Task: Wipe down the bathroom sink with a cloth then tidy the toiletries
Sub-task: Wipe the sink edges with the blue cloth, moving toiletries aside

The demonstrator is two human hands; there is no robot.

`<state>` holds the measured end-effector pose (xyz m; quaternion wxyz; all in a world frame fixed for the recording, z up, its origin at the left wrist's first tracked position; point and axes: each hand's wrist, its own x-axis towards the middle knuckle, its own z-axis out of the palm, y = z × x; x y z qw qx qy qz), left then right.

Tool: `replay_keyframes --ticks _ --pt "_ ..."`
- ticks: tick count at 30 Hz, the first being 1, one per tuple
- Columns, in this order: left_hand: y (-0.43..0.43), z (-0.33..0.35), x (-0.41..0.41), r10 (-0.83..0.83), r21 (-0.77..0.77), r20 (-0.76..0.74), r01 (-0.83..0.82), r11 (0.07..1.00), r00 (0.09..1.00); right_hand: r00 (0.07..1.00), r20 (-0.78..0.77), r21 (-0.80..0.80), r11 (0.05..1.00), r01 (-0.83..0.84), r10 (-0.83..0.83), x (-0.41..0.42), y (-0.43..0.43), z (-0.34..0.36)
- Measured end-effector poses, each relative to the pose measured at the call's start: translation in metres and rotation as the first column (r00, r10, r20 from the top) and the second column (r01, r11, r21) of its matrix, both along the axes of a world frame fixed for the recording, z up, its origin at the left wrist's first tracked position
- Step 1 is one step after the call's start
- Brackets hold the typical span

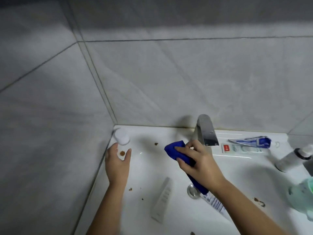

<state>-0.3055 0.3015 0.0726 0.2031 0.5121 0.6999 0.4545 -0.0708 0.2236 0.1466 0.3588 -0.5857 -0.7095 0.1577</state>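
Head view: at the left, your left hand [117, 160] hovers over the white sink [144, 168] ledge, thumb and fingers spread apart in a loose curve and holding nothing. A brown stain [122, 152] shows between them. Just beyond the fingertips a small white jar [122, 137] stands in the back corner. It is blurred, so you cannot tell whether a fingertip touches it. More brown specks dot the ledge nearer you, beside a white tube [161, 200] lying flat. Toward the middle, your right hand [198, 160] clamps the blue cloth [176, 150], fingers curled over the wad, just left of the chrome faucet [205, 130]. A tail of cloth runs under your wrist toward the drain [193, 191]. Right of the faucet lie two toothpaste tubes [242, 148], then a bottle [290, 159] and a green item [303, 195] at the edge.
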Motion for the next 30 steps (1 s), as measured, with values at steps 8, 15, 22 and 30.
replay_keyframes --ticks 8,15,22,30 --pt "0.089 -0.03 -0.028 -0.069 -0.098 -0.095 0.059 0.993 0.993 0.992 0.002 -0.063 0.99 0.126 -0.126 -0.04 0.058 -0.033" --pt "0.127 -0.062 -0.033 -0.157 -0.246 -0.121 0.124 0.961 0.98 0.98 -0.041 -0.061 0.979 0.193 -0.196 -0.056 0.077 -0.061" --pt "0.12 -0.051 -0.034 -0.13 -0.181 -0.005 0.127 0.975 0.992 0.976 -0.037 -0.058 0.976 0.211 -0.213 -0.059 0.058 -0.062" --pt "0.019 0.012 0.008 -0.411 -0.019 0.108 0.415 0.91 0.905 0.953 -0.041 -0.018 0.954 0.298 -0.299 -0.031 -0.016 -0.031"
